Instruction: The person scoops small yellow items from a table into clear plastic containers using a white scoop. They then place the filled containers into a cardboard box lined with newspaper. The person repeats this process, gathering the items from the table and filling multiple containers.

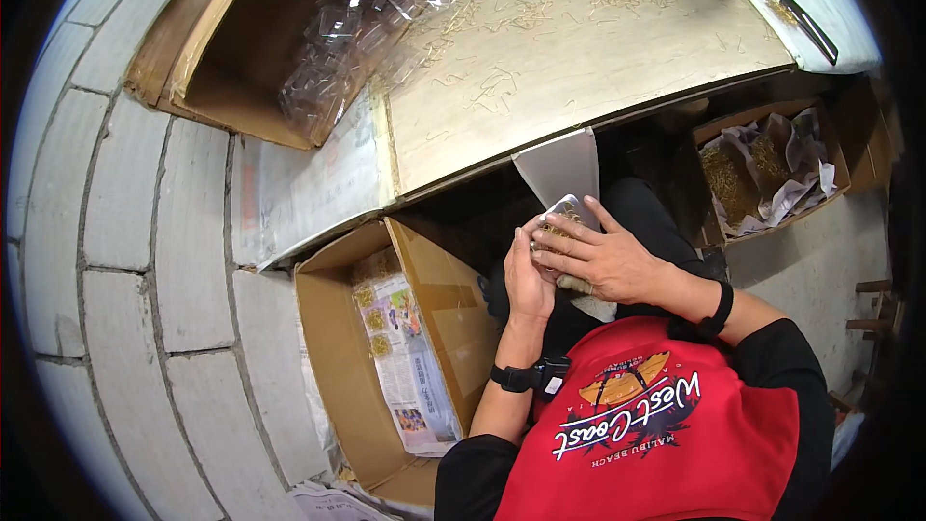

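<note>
**Spill risk off the front edge**

Clear box (576, 203) with gold wire bits (562, 222) is in the hands, just off the bench's (463, 140) front edge. Left hand (528, 280) grips it; right hand (610, 259) lies across the top, fingers extended. Tilt or a loose left grip could dump bits downward.

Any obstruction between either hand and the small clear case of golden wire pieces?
Nothing visible. The left hand holds the clear case; the right hand lies across it. The pale grey flap at the table edge is beyond the case, not between. Surfaces under the hands are hidden.
</note>
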`<state>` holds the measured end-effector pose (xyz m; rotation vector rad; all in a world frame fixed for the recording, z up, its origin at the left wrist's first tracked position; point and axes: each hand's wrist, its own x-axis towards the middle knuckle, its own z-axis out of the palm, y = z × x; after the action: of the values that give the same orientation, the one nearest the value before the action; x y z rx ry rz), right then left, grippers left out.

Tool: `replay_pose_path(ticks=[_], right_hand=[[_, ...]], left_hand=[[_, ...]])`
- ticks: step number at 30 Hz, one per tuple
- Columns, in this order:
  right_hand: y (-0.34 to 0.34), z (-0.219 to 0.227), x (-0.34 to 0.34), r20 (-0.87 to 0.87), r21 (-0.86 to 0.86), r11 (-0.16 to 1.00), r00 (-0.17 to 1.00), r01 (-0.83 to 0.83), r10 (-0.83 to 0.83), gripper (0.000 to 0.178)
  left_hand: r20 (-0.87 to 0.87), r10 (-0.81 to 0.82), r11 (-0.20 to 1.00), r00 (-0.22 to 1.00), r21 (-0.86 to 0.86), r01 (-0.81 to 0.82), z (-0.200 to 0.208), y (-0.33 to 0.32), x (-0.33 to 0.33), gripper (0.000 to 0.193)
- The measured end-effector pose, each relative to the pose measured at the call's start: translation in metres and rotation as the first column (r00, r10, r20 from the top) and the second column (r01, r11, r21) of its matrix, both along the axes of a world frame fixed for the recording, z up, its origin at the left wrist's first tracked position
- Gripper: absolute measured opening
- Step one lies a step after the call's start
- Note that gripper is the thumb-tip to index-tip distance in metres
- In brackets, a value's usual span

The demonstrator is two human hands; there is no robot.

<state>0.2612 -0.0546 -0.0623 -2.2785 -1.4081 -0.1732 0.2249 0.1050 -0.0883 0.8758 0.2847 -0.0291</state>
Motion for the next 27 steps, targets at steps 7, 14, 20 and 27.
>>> replay_pose_path(ticks=[7,14,20,27], right_hand=[[0.005,0.002,0.0,-0.055,0.104,0.993,0.997,0.062,-0.057,0.045],[0.018,0.015,-0.002,-0.107,0.274,0.937,0.975,0.216,-0.194,0.018],[0.024,0.005,-0.002,-0.061,0.175,0.964,0.98,0.199,-0.191,0.018],[0.026,0.004,0.001,-0.069,0.291,0.942,0.986,0.166,-0.153,0.021]], left_hand=[[0.034,0.02,0.999,0.999,-0.034,-0.019,-0.008,0.002,-0.001,0.044],[0.044,0.016,0.999,0.999,0.03,-0.017,0.002,-0.011,0.0,0.045],[0.057,-0.015,0.998,0.998,0.062,0.012,-0.001,-0.016,-0.002,0.042],[0.013,-0.006,0.997,1.0,0.078,0.005,0.001,-0.014,-0.006,0.043]])
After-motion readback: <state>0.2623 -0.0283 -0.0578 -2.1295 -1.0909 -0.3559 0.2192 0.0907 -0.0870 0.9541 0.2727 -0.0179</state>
